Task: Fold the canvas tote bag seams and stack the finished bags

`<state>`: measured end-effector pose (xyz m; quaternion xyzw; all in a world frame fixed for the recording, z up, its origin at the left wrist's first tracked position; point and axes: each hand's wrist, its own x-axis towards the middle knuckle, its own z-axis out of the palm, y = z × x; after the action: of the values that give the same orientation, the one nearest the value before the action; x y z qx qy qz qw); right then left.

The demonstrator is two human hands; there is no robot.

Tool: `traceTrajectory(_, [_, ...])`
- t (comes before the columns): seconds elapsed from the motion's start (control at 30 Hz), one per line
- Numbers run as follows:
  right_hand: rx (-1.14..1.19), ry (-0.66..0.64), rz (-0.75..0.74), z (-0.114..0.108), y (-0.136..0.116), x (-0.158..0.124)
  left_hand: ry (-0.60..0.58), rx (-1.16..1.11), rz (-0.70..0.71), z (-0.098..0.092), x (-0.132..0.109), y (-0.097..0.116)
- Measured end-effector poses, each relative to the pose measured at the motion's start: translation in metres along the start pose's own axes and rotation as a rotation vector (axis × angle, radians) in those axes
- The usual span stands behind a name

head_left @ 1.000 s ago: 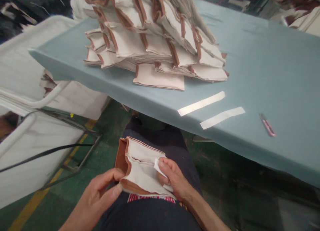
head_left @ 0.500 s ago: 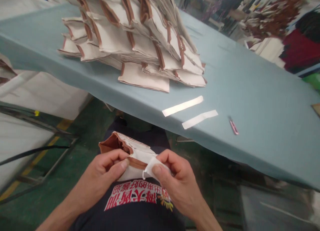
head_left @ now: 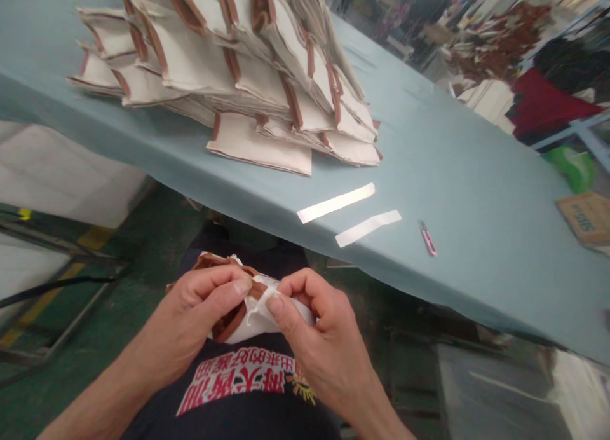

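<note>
Over my lap is a white fabric pouch with brown trim (head_left: 230, 325), partly hidden by my fingers. My left hand (head_left: 210, 309) pinches its brown edge between thumb and forefinger. My right hand (head_left: 309, 319) is closed on the white cloth at the pouch's right side, thumb pressed against the fingers. Between the two hands a thin white strand dangles. On the table ahead lie two white strips (head_left: 336, 203) and a small pink-handled thread snipper or cutter (head_left: 427, 238); neither hand touches them.
A blue-green covered table (head_left: 467, 236) runs diagonally in front of me. A big stack of white pouches with brown edging (head_left: 257, 141) stands on it. At the right are a cardboard box (head_left: 585, 219) and a green bag (head_left: 572, 168). Metal bars (head_left: 95, 329) stand low at left.
Both hands have come closer together, and the pouch between them is bunched and turned, its brown edge folded lower. The view has shifted right, bringing more of the box into sight.
</note>
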<state>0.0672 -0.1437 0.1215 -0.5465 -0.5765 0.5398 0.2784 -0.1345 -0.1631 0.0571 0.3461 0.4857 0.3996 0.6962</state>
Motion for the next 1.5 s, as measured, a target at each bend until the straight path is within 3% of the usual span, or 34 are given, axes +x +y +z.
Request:
traceTrajectory(0.9, [-0.011,0.001,0.074,0.018,0.014,0.008,0.087,0.209,0.03,0.002,-0.007,0.007])
traceTrajectory(1.1, [-0.011,-0.001,0.088,0.02,0.015,0.009,0.122,0.348,0.199,0.011,-0.006,0.023])
traceTrajectory(1.27, [0.028,-0.01,0.093,0.02,0.017,0.01,0.212,0.461,0.337,0.013,-0.009,0.021])
traceTrajectory(1.5, [0.096,-0.009,0.071,0.022,0.023,0.009,0.206,0.432,0.325,0.01,-0.01,0.008])
